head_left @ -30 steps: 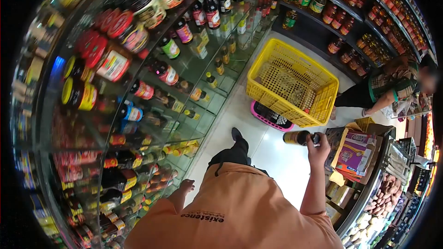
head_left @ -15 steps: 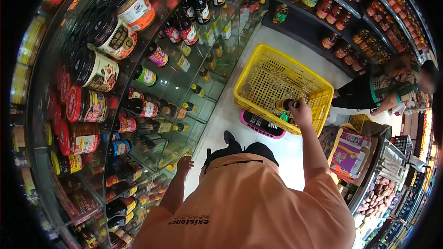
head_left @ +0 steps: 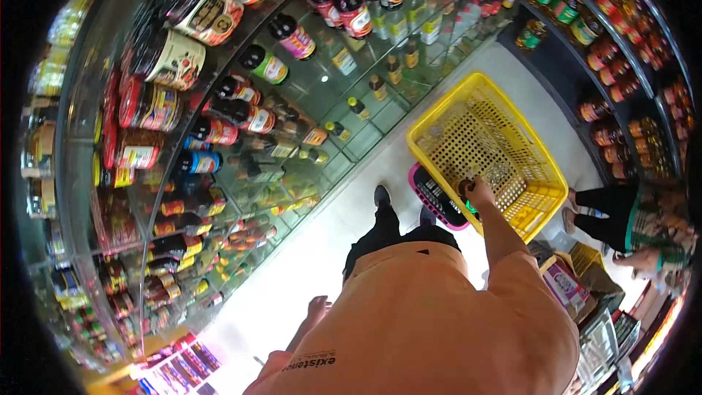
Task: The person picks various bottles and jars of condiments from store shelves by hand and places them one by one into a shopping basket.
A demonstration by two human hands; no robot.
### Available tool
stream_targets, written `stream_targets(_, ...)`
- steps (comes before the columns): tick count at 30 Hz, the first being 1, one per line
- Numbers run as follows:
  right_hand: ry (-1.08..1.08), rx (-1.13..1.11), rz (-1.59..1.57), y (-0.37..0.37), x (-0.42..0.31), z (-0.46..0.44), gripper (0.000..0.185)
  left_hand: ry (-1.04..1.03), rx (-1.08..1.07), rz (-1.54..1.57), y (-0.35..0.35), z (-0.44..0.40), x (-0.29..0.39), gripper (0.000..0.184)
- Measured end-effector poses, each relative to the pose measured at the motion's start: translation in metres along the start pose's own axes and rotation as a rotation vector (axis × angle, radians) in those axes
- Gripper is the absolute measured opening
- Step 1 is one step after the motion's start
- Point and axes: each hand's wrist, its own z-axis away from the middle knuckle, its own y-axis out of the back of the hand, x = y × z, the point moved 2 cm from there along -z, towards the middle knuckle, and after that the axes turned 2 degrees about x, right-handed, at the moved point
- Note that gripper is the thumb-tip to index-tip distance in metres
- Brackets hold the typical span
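My right hand (head_left: 480,194) reaches over the near rim of a yellow plastic crate (head_left: 552,179), its fingers closed on a dark bottle (head_left: 463,187) just inside. Much of the bottle is hidden by the hand and its own small size. A green spot shows by the crate's near side, under my wrist. My left hand (head_left: 319,307) hangs low beside my body near the glass shelves, fingers loosely curled; whether it holds anything is too small to tell. The crate rests partly over a pink-edged black basket (head_left: 436,208) on the floor.
Glass shelves (head_left: 351,124) with many jars and bottles curve along the left. More bottles stand on dark shelves (head_left: 563,66) at the upper right. Another person (head_left: 621,223) stands right of the crate. Cardboard boxes (head_left: 567,285) sit at the lower right.
My right hand has carried the bottle from beside the crate into it. The view has turned, so the crate appears further right and pink-lit packages show at the lower left.
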Motion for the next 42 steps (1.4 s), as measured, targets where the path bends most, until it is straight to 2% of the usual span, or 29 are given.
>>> stream_targets(1, 0.025, -0.027, 0.062, 0.001, -0.004, 0.003, 0.038, -0.166, -0.011, -0.216, -0.017, 0.018, -0.001, 0.034)
stream_targets(2, 0.051, -0.043, 0.068, 0.006, -0.005, 0.007, 0.038, -0.411, 0.017, -0.572, -0.034, 0.038, -0.002, 0.034)
stream_targets(3, 0.048, -0.082, 0.087, 0.011, -0.008, 0.011, 0.037, -0.38, 0.037, -0.558, -0.054, 0.049, -0.003, 0.034)
stream_targets(5, 0.092, -0.105, 0.114, -0.007, 0.0, 0.005, 0.036, 0.551, 0.065, 0.66, -0.1, 0.063, -0.014, 0.032)
stream_targets(6, 0.105, -0.107, 0.097, -0.01, 0.004, 0.002, 0.037, 0.568, 0.114, 0.705, -0.109, 0.07, -0.003, 0.032)
stream_targets(8, 0.141, -0.125, 0.082, -0.013, 0.003, 0.003, 0.038, 0.369, -0.019, 0.332, -0.108, 0.075, 0.033, 0.03)
stream_targets(10, 0.215, -0.116, 0.089, -0.004, -0.004, 0.007, 0.037, 0.553, 0.11, 0.67, -0.118, 0.083, 0.057, 0.028)
stream_targets(13, 0.252, -0.168, 0.146, -0.021, 0.014, -0.014, 0.041, 0.551, 0.215, 0.796, -0.111, 0.09, 0.084, 0.026)
stream_targets(15, 0.033, -0.437, 0.146, 0.006, -0.023, -0.002, 0.043, 0.501, 0.257, 0.89, -0.113, 0.095, 0.08, 0.023)
stream_targets(17, 0.015, -0.452, 0.218, -0.03, 0.012, -0.034, 0.037, 0.527, 0.286, 0.919, -0.111, 0.1, 0.074, 0.024)
stream_targets(18, 0.041, -0.444, 0.233, -0.02, -0.006, -0.023, 0.037, 0.555, 0.289, 0.92, -0.113, 0.101, 0.069, 0.024)
stream_targets(20, -0.089, -0.264, -0.07, 0.008, -0.034, 0.011, 0.03, 0.562, 0.31, 0.953, -0.122, 0.107, 0.045, 0.024)
stream_targets(21, -0.074, -0.176, -0.069, 0.015, -0.044, 0.017, 0.029, 0.574, 0.32, 0.959, -0.126, 0.113, 0.033, 0.025)
stream_targets(25, 0.156, 0.109, 0.168, 0.034, -0.107, 0.056, 0.028, 0.577, 0.43, 1.035, -0.146, 0.151, -0.01, 0.028)
stream_targets(28, 0.368, 0.158, 0.096, 0.027, -0.185, 0.116, 0.03, 0.669, 0.433, 1.149, -0.179, 0.179, -0.06, 0.029)
stream_targets(29, 0.449, 0.102, 0.009, 0.019, -0.212, 0.138, 0.031, 0.667, 0.438, 1.175, -0.192, 0.189, -0.074, 0.029)
stream_targets(31, 0.922, -0.082, -0.614, -0.063, -0.207, 0.11, 0.017, 0.746, 0.397, 1.19, -0.208, 0.207, -0.103, 0.03)
stream_targets(33, 0.946, -0.115, -0.011, -0.067, -0.276, 0.202, 0.019, 0.748, 0.375, 1.251, -0.223, 0.225, -0.133, 0.031)
stream_targets(35, 1.047, -0.32, 0.009, -0.12, -0.288, 0.239, 0.023, 0.776, 0.37, 1.366, -0.227, 0.237, -0.161, 0.032)
stream_targets(37, 0.874, -0.619, 0.093, -0.172, -0.288, 0.274, 0.027, 0.731, 0.407, 1.457, -0.242, 0.237, -0.208, 0.032)
stream_targets(38, 0.896, -0.726, 0.151, -0.197, -0.281, 0.29, 0.03, 0.703, 0.445, 1.537, -0.246, 0.238, -0.226, 0.033)
stream_targets(39, 0.914, -0.835, 0.208, -0.219, -0.272, 0.304, 0.034, 0.755, 0.541, 1.45, -0.222, 0.252, -0.215, 0.032)
stream_targets(42, 1.019, -0.899, 0.485, -0.229, -0.282, 0.367, 0.035, 0.763, 0.667, 1.502, -0.198, 0.267, -0.23, 0.032)
